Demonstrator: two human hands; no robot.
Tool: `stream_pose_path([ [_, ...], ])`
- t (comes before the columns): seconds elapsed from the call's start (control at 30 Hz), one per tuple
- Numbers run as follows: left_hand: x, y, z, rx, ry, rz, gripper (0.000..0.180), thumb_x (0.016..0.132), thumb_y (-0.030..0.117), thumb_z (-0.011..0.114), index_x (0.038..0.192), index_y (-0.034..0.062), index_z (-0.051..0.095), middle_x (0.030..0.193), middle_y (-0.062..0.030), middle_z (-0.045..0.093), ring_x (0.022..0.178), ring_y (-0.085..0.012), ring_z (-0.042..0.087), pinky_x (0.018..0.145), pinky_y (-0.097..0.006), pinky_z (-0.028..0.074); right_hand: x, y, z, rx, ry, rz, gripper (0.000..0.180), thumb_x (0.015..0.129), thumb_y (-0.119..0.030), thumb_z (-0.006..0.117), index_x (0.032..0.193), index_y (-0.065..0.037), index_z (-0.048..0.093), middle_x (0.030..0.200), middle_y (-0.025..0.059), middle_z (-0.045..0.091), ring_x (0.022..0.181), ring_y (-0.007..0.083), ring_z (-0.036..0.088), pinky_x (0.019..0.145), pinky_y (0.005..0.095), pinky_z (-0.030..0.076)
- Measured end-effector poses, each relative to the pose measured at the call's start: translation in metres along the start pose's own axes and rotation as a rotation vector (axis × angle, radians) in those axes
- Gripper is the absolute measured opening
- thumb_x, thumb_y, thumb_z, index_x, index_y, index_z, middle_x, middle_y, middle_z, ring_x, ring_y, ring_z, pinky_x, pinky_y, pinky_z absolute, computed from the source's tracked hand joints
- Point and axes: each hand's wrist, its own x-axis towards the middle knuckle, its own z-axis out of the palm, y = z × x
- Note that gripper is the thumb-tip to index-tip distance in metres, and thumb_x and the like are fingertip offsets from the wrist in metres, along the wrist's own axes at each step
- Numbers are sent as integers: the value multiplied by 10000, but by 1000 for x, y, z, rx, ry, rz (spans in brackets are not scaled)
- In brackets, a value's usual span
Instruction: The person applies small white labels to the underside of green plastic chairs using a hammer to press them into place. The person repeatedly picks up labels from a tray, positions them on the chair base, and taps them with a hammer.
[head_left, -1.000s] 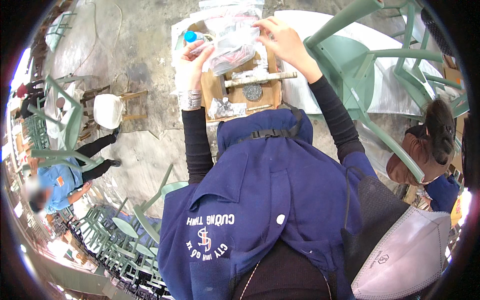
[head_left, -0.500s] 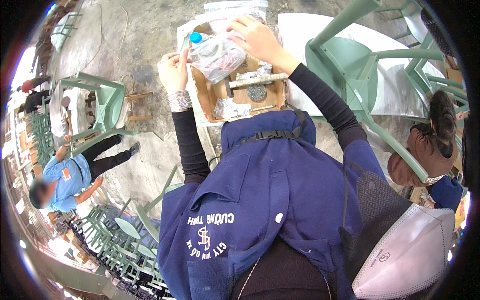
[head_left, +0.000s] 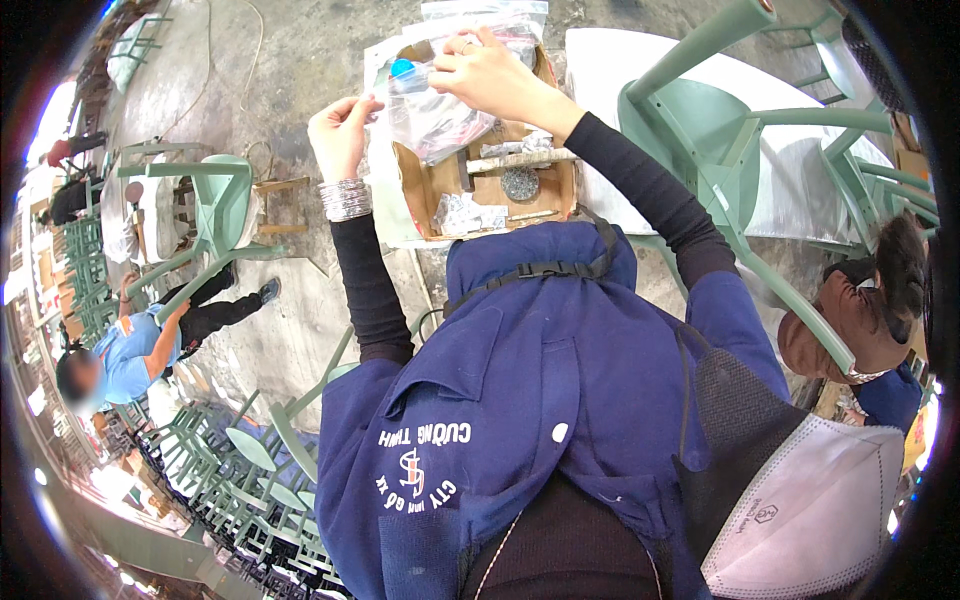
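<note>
A clear zip plastic bag point(head_left: 432, 128) with small reddish and grey contents lies tilted over a shallow cardboard box point(head_left: 412, 192). Thumb and forefinger of my left hand point(head_left: 340, 130) are pinched at the bag's left edge. My right hand point(head_left: 495, 82) reaches across from the right, its bent fingers gripping the bag's upper edge. Beside that edge shows a blue bottle cap point(head_left: 402, 68). Lower in the box are a round grey speckled disc point(head_left: 519, 184), a pale stick point(head_left: 522, 161) and small crumpled plastic packets point(head_left: 468, 215).
An upturned green chair point(head_left: 700, 140) rests on a white-covered table point(head_left: 595, 95) at my right. Another green chair point(head_left: 222, 200) stands at the left, near a person in a blue shirt point(head_left: 135, 355). At the far right a person in brown point(head_left: 835, 320) bends down. Many stacked chairs point(head_left: 235, 490) fill the lower left.
My left hand has shifted slightly left. My right hand has moved a little left and down along the bag's edge. The person in blue has bent their arms toward the chair.
</note>
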Motion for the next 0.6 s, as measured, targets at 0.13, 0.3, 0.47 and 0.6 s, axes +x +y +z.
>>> stream_pose_path([
  [0.13,-5,4,-5,27,-117,13,163,847,106,623,819,-39,693,759,-64,686,715,-92,621,707,-245,496,-5,-5,-23,62,178,-78,264,714,-153,631,977,-172,617,964,-20,589,1087,169,514,954,407,331],
  [0.3,-21,23,12,-258,-766,-81,200,908,143,560,924,-19,676,794,-26,667,759,-108,617,713,-267,495,-37,-22,-27,190,-41,-73,328,723,-124,613,1045,-179,591,1037,13,602,1068,166,525,949,388,347],
  [0.47,9,-73,17,541,-308,-74,219,804,250,640,876,50,693,903,-130,662,875,-197,628,762,-302,484,-61,-34,-48,324,-131,-80,390,673,-104,638,1055,-108,562,1030,61,607,1056,228,543,941,368,397],
  [0.6,-2,-116,61,910,-185,110,339,714,365,705,868,65,675,877,-155,648,888,-310,610,774,-393,475,-78,-52,-44,339,-102,-117,388,715,-114,592,1100,-84,554,1063,98,586,1031,264,546,913,386,427],
])
